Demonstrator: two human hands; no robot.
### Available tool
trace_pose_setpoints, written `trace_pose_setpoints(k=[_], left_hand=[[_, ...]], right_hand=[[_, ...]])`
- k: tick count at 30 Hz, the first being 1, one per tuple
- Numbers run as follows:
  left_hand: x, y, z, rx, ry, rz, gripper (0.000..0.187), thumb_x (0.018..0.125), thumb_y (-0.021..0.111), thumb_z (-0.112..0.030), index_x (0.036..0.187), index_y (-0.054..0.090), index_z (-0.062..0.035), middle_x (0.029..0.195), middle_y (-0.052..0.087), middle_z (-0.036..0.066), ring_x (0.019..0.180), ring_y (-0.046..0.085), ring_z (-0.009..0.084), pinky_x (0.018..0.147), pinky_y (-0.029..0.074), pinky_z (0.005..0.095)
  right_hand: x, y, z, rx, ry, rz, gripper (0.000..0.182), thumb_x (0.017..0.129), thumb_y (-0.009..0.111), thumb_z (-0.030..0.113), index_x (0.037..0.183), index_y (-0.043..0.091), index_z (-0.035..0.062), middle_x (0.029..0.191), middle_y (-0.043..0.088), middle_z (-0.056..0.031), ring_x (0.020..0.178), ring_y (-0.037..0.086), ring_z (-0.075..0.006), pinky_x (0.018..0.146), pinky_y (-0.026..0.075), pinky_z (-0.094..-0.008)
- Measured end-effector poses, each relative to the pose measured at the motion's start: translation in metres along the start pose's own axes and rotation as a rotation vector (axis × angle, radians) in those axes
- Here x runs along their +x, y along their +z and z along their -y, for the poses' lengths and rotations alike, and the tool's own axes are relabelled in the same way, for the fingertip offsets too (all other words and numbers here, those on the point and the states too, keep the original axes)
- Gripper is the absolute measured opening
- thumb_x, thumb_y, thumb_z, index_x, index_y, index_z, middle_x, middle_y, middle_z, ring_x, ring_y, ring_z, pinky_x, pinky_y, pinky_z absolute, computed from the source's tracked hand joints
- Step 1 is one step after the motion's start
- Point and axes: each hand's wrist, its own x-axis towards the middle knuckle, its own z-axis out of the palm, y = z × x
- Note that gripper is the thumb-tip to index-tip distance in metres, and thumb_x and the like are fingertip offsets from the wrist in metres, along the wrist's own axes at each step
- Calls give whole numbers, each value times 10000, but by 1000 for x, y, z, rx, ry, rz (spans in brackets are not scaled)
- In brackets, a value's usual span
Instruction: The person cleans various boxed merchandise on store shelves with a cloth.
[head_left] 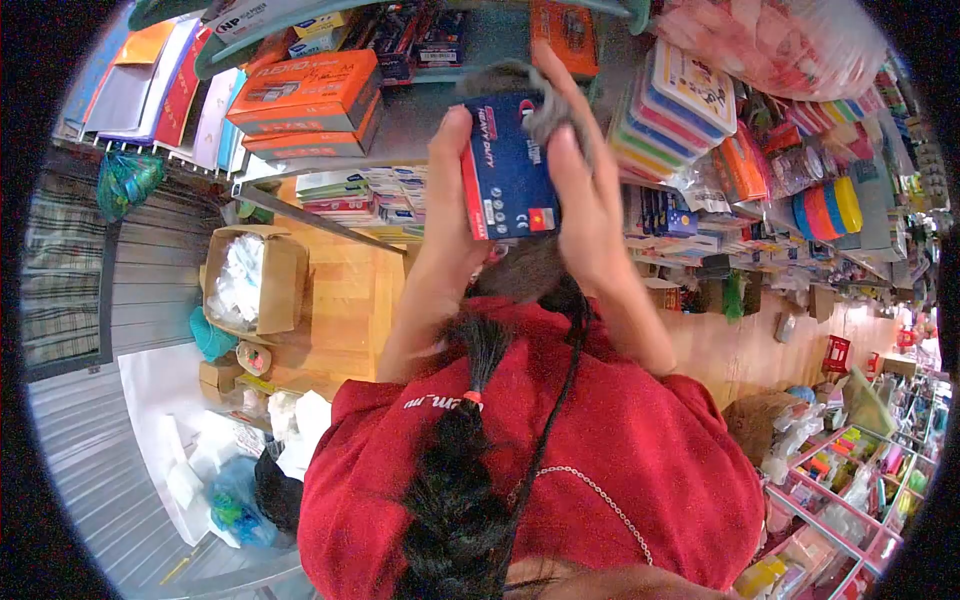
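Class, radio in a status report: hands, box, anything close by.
Left hand grips blue box. Right hand wipes it with grey cloth. Orange boxes on shelf beside.

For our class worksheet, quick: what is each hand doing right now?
Left hand: closed on the box.
Right hand: holding a cloth against the box.

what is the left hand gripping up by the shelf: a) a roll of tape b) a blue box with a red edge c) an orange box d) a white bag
b: the left hand clasps the blue box along its red edge, while the right hand presses a grey cloth against it.
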Motion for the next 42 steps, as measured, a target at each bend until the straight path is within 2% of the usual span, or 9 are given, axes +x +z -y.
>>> trace_pose_setpoints(k=[3,7,8,13,15,26,31,36,42], left_hand=[[3,1,2,-13,63,-33,517,861,359,-483,1093,507,-45,971,596,75,829,595,160,742,481,289],[18,-19,-2,-154,166,12,521,853,348,-510,1079,505,-67,1005,570,89,889,564,194,803,448,330],[19,-19,-6,-34,251,-162,553,859,318,-511,1108,492,-49,1054,557,107,950,547,212,862,413,356],[7,-10,5,-22,106,-95,593,860,303,-519,1197,437,-50,1143,523,97,1039,507,219,903,379,356],[-2,2,9,-42,-9,-161,611,855,297,-531,1206,427,-48,1154,515,101,1054,496,227,916,368,361],[19,-33,9,-211,255,-135,599,844,313,-583,1135,452,-79,1065,537,92,978,523,228,865,404,374],[11,-18,16,-257,362,-146,490,897,349,-453,1174,430,-56,1081,528,64,985,517,180,880,395,362],[16,-30,25,153,587,51,638,815,492,-499,1186,398,12,1055,507,80,899,532,152,771,457,277],[20,-15,26,-340,179,-28,690,788,370,-643,1106,441,-35,1058,520,104,916,536,225,786,445,394]], right_hand=[[13,-4,0,200,132,105,443,887,354,169,1287,322,-17,1340,333,-157,1281,245,-246,1047,135,-339],[-21,14,-9,107,-39,79,478,892,340,209,1312,278,-10,1370,265,-173,1299,193,-269,1047,131,-345],[-31,20,-8,145,22,53,484,896,329,240,1310,285,-8,1372,252,-189,1298,191,-286,1050,117,-359],[-13,7,-5,89,-7,54,470,914,310,319,1283,364,33,1338,347,-143,1289,220,-291,1047,58,-431],[5,-2,8,116,170,107,455,915,321,300,1275,373,27,1308,387,-147,1279,245,-291,1047,42,-437],[-34,23,-12,-38,105,-67,424,825,546,157,1205,439,3,1146,514,-159,1071,489,-230,910,356,-311],[-31,21,-10,199,207,-250,432,850,542,218,1210,442,3,1095,528,-78,1011,464,-131,891,354,-263],[-36,14,-20,491,459,-399,370,891,488,266,1149,495,2,1033,552,-59,953,475,-108,865,359,-244],[-42,22,-14,370,378,-591,128,829,578,108,920,525,34,854,540,2,798,471,-57,693,387,-208]])
